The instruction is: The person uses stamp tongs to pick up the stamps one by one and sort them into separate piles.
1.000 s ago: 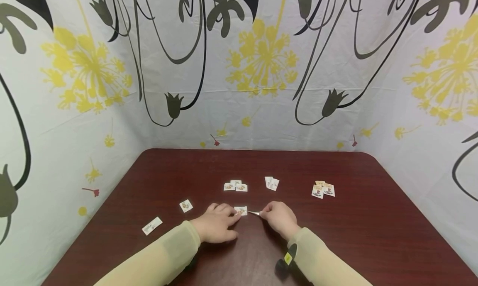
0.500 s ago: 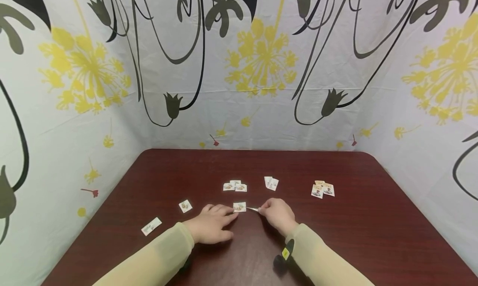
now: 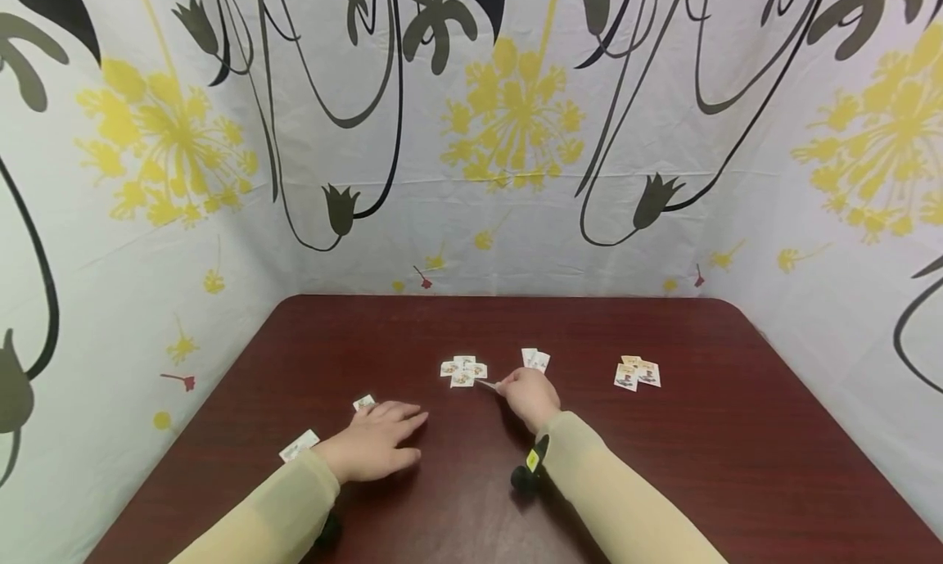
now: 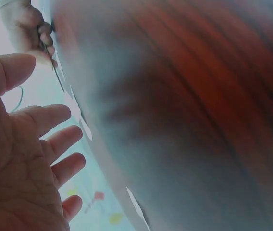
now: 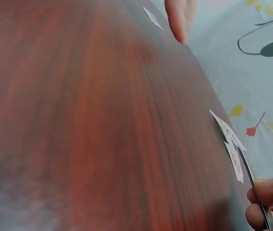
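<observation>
My right hand (image 3: 529, 398) pinches slim metal tweezers (image 5: 249, 171) between thumb and fingers. Their tip lies at a small white picture card (image 3: 462, 380), which overlaps the front of a cluster of similar cards (image 3: 448, 369) mid-table. Farther left, my left hand (image 3: 373, 441) holds nothing, with fingers spread and palm down over the table. Its fingers partly cover a single small card (image 3: 361, 402) in the head view. In the left wrist view the left fingers (image 4: 55, 115) are apart and relaxed.
A white oblong card (image 3: 297, 445) lies beside the left wrist. Two overlapping cards (image 3: 541, 359) sit just behind the right hand, and a group of orange-tinted cards (image 3: 637, 373) lies farther right. Patterned cloth (image 3: 516, 245) surrounds the dark red table (image 3: 700, 466).
My right hand has moved forward and left, bringing the card with the tweezers to the cluster. My left hand has let go of that card and withdrawn leftward.
</observation>
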`<state>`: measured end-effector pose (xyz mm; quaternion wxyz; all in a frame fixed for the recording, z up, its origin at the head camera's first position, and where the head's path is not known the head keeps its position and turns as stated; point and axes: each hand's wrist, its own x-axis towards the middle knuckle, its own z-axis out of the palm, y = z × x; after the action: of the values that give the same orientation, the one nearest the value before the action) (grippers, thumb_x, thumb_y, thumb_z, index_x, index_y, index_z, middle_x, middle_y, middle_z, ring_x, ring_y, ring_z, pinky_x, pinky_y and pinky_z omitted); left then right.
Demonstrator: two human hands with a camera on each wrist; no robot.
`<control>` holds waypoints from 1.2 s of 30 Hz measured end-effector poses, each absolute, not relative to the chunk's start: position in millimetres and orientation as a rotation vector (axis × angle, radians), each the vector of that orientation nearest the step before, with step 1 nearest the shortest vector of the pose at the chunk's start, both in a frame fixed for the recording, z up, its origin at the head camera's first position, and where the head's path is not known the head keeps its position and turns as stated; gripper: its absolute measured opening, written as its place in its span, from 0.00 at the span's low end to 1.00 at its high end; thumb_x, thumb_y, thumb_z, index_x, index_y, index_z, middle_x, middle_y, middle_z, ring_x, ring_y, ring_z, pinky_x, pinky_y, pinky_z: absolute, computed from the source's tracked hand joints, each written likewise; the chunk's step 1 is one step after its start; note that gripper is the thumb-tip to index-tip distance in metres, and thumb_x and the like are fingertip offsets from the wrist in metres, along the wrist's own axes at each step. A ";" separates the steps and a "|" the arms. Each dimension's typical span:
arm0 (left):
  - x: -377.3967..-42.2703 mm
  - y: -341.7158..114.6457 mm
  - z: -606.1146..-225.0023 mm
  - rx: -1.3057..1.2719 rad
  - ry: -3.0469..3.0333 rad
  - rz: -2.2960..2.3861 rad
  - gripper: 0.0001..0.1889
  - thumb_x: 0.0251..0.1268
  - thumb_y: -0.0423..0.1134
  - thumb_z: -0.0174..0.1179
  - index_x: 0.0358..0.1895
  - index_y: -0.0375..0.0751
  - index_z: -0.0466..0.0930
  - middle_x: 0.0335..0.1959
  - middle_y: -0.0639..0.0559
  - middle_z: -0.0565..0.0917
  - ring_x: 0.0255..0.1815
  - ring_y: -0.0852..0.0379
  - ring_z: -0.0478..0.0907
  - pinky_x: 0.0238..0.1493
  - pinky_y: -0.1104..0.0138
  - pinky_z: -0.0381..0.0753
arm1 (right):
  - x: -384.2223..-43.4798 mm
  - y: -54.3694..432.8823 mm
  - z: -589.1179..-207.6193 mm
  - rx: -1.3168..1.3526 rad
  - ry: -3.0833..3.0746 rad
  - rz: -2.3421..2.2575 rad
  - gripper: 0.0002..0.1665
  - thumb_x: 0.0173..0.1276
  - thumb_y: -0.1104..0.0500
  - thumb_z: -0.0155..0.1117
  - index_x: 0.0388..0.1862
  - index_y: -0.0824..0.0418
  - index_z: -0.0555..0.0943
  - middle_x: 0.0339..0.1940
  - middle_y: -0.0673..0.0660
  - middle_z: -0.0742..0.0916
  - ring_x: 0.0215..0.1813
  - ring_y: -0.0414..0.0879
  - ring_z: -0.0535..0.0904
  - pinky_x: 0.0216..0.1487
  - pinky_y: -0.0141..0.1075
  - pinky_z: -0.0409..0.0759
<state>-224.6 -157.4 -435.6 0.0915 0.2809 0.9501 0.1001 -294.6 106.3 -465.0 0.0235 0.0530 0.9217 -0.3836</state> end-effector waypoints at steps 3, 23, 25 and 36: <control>-224.4 -169.5 -432.8 0.783 2.834 0.304 0.31 0.68 0.52 0.51 0.71 0.41 0.66 0.70 0.45 0.66 0.71 0.42 0.58 0.64 0.39 0.50 | -298.6 104.5 -463.6 0.187 2.836 -1.184 0.09 0.62 0.52 0.66 0.27 0.55 0.86 0.32 0.49 0.85 0.36 0.47 0.78 0.41 0.44 0.73; -228.2 -208.1 -427.4 0.509 2.836 0.317 0.30 0.70 0.51 0.51 0.71 0.40 0.65 0.71 0.43 0.64 0.72 0.41 0.56 0.65 0.40 0.49 | -302.4 107.4 -464.2 0.123 2.908 -1.041 0.12 0.62 0.48 0.66 0.28 0.55 0.87 0.30 0.48 0.85 0.33 0.45 0.79 0.37 0.43 0.76; -228.5 -209.1 -427.9 0.506 2.842 0.305 0.30 0.70 0.51 0.51 0.70 0.39 0.66 0.71 0.42 0.64 0.72 0.41 0.57 0.65 0.40 0.49 | -300.3 108.3 -463.9 0.109 2.925 -1.034 0.13 0.62 0.48 0.65 0.29 0.55 0.87 0.30 0.48 0.86 0.34 0.45 0.79 0.37 0.43 0.76; -226.3 -213.8 -429.8 0.437 2.861 0.274 0.31 0.65 0.51 0.56 0.67 0.38 0.70 0.68 0.42 0.68 0.70 0.41 0.60 0.63 0.40 0.53 | -283.7 117.1 -466.6 0.093 2.965 -1.045 0.11 0.62 0.48 0.65 0.27 0.53 0.87 0.31 0.47 0.86 0.35 0.44 0.80 0.37 0.42 0.76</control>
<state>-226.3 -213.8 -429.8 0.1168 0.1493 0.9774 0.0935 -283.7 117.1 -466.6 -0.0017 0.0295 0.9428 -0.3321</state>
